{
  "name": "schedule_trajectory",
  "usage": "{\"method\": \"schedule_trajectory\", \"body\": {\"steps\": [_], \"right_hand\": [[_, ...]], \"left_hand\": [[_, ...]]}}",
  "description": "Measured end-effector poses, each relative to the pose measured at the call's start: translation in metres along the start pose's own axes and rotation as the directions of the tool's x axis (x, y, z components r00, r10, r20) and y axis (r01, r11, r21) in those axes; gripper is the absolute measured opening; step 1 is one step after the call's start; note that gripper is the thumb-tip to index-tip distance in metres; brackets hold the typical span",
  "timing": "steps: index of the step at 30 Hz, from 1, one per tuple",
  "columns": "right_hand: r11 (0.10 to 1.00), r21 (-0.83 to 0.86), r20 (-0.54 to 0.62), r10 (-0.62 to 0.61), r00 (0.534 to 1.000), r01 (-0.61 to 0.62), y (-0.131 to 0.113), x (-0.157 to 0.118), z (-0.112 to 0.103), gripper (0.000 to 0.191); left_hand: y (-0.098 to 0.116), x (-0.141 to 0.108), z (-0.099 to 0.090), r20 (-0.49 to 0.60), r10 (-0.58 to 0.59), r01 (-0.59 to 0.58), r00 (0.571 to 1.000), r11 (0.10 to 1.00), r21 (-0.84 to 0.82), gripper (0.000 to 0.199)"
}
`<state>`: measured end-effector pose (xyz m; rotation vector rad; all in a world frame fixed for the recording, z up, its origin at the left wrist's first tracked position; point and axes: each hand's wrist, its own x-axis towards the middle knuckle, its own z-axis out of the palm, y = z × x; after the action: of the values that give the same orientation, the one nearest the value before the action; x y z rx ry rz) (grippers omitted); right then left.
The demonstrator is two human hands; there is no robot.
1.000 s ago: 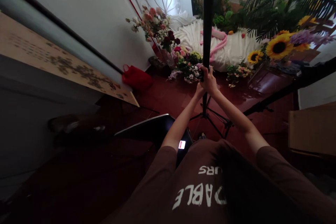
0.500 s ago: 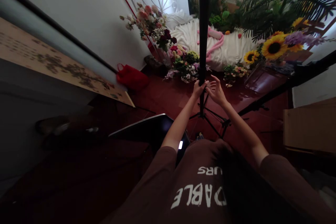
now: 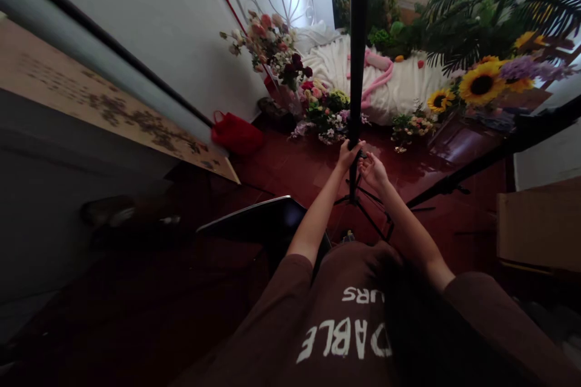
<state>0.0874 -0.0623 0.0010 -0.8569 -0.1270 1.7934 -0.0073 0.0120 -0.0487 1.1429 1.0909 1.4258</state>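
A black light stand (image 3: 357, 66) rises upright in front of me, its tripod legs (image 3: 363, 210) spread on the floor. My left hand (image 3: 348, 155) is wrapped round its pole at about the middle of the view. Just to the right of the pole, my right hand (image 3: 374, 170) has its fingers curled and pinched at a small dark knob (image 3: 362, 155) on the stand. The fingertips partly cover this knob, so its shape is unclear.
A second black pole (image 3: 481, 157) slants in from the right. A dark, flat panel (image 3: 258, 221) stands by my left arm. Flower bunches (image 3: 324, 112), sunflowers (image 3: 480, 83), a red bag (image 3: 236, 133) and a cardboard box (image 3: 540, 227) surround the red floor. A long picture board (image 3: 113, 106) leans left.
My right hand's fingers, spread beside the pole before, have curled in at the knob. My left hand stays on the pole. The whole view has shifted slightly.
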Motion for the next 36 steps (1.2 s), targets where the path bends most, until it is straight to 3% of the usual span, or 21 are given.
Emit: {"method": "schedule_trajectory", "body": {"steps": [4,9,16,20,25,29,33,34,36], "right_hand": [[0.952,0.266,0.116,0.127,0.985,-0.154,0.003,0.006,-0.002,0.027],[0.911,0.320,0.250,0.182,0.951,-0.259,-0.001,0.014,-0.013,0.030],[0.978,0.162,0.112,0.112,0.987,-0.129,0.003,0.000,-0.027,0.027],[0.997,-0.042,0.041,0.072,0.997,-0.070,0.003,-0.032,-0.072,0.023],[0.939,-0.343,-0.090,-0.055,0.994,0.021,-0.007,-0.084,-0.171,0.020],[0.904,-0.416,-0.278,-0.226,0.934,0.094,-0.020,-0.123,-0.235,0.020],[0.873,-0.444,-0.434,-0.408,0.803,0.204,-0.042,-0.143,-0.257,0.020],[0.859,-0.456,-0.448,-0.448,0.774,0.234,-0.049,-0.146,-0.257,0.021],[0.820,-0.492,-0.443,-0.525,0.726,0.293,-0.062,-0.149,-0.253,0.023]], "left_hand": [[0.004,-0.002,0.000,0.009,-0.012,0.012,1.000,1.000,-0.019,0.028],[0.003,-0.003,0.004,-0.022,-0.021,0.019,1.000,0.998,-0.060,0.025],[0.010,-0.009,0.007,-0.052,-0.003,0.003,0.999,1.000,-0.003,0.024],[0.011,-0.022,0.012,-0.139,0.009,0.003,0.990,0.996,0.085,0.035],[-0.010,-0.051,0.015,-0.285,0.045,0.014,0.957,0.979,0.203,0.052],[-0.038,-0.078,0.024,-0.385,-0.001,0.112,0.923,0.958,0.264,0.054],[-0.062,-0.105,0.061,-0.516,-0.082,0.256,0.852,0.927,0.275,0.052],[-0.066,-0.112,0.075,-0.508,-0.114,0.278,0.854,0.925,0.259,0.050],[-0.069,-0.124,0.104,-0.412,-0.163,0.270,0.897,0.938,0.216,0.043]]}}
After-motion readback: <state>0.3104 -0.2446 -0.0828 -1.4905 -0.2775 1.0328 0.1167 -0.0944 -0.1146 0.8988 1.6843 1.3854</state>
